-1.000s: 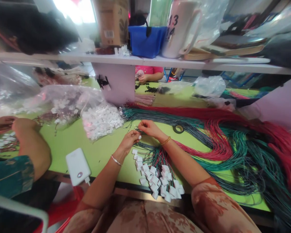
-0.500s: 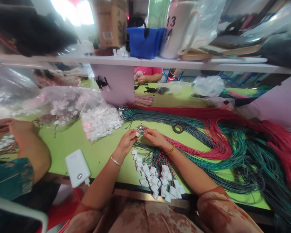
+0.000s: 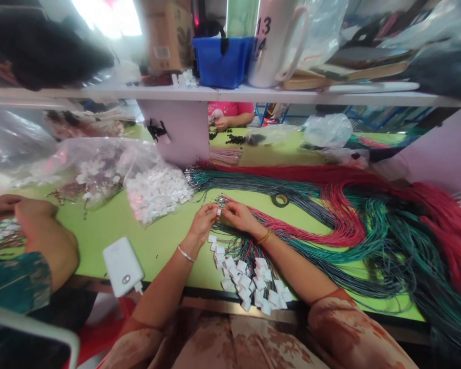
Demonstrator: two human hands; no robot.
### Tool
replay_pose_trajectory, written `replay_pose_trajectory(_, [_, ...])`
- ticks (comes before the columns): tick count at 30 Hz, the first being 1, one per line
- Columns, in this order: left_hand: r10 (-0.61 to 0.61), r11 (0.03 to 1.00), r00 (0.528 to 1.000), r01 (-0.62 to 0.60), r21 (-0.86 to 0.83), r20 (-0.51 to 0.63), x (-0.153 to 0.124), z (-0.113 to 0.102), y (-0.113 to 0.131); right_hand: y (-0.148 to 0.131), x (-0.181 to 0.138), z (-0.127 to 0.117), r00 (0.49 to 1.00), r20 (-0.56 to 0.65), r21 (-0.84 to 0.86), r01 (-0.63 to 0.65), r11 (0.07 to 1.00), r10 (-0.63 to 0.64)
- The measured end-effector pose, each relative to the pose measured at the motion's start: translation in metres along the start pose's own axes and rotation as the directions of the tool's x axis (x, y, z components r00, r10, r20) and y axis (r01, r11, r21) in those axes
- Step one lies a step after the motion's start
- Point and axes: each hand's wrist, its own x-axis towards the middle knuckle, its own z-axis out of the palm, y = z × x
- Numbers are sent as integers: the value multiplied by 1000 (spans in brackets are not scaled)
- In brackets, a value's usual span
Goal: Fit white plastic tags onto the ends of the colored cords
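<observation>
My left hand (image 3: 203,223) pinches a small white connector housing (image 3: 218,211) between thumb and fingertips. Close against it on the right, my right hand (image 3: 241,216) has its fingers pinched together; what they hold is too small to make out. Just behind both hands lie the metal-tipped ends of a bundle of red wires (image 3: 307,229). Below my hands, a cluster of white connectors (image 3: 244,282) with wires attached spreads to the table's front edge. Green wires (image 3: 341,253) and dark wires (image 3: 353,282) run off to the right.
A clear bag of white housings (image 3: 157,192) lies left of centre, behind a white power bank (image 3: 123,266) with a cable. A roll of black tape (image 3: 280,200) sits among the wires. A co-worker's arm (image 3: 48,236) rests at left. A shelf (image 3: 215,95) holds a blue basket (image 3: 223,61).
My right hand has moved left, so its fingertips now meet the connector in my left hand. The whole view has shifted slightly.
</observation>
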Motion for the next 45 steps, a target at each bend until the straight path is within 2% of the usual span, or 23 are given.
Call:
replay_pose_trajectory(3, [4, 1000, 1000, -4, -16, -18, 0, 1, 0, -1, -2, 2, 1000, -4, -22, 17, 1000, -17])
replay_pose_trajectory(8, [51, 998, 997, -49, 39, -53, 0, 3, -5, -1, -5, 6, 997, -75, -142, 4, 990, -15])
replay_pose_trajectory(14, [71, 991, 993, -60, 121, -90, 4, 3, -15, -7, -5, 2, 998, -17, -284, 61, 957, -68])
replay_pose_trajectory(19, [66, 995, 993, -58, 76, -95, 4, 1, -12, -9, -5, -2, 996, 38, -201, 83, 976, -77])
replay_pose_trajectory(22, [74, 996, 994, -68, 60, -87, 2, 3, -10, -10, -6, -1, 994, 48, -222, 103, 970, -95])
replay_pose_trajectory(26, [81, 992, 994, -73, 102, -76, 0, 7, -12, -12, -7, -3, 998, 18, -289, 60, 955, -57])
replay_pose_trajectory(28, [62, 994, 995, -55, 91, -81, -1, 9, -13, -9, -3, -11, 999, 27, -259, 45, 965, -39])
replay_pose_trajectory(30, [39, 998, 996, -34, 61, -84, -1, 12, -13, -2, 5, -24, 1000, -14, -251, -3, 968, 0])
replay_pose_trajectory(33, [2, 999, 998, 0, 38, -61, -2, 13, -11, 14, 17, -41, 990, -103, -402, -131, 906, 97])
replay_pose_trajectory(36, [-33, 999, 998, 35, 35, -46, -3, 12, -9, 30, 22, -47, 983, -88, -495, -183, 849, 161])
replay_pose_trajectory(40, [-52, 998, 998, 53, 21, -44, -1, 7, -9, 40, 19, -48, 988, -79, -461, -152, 874, 131])
replay_pose_trajectory(45, [-52, 999, 997, 53, 15, -50, -1, 6, -11, 34, 19, -50, 983, -153, -553, -169, 816, 99])
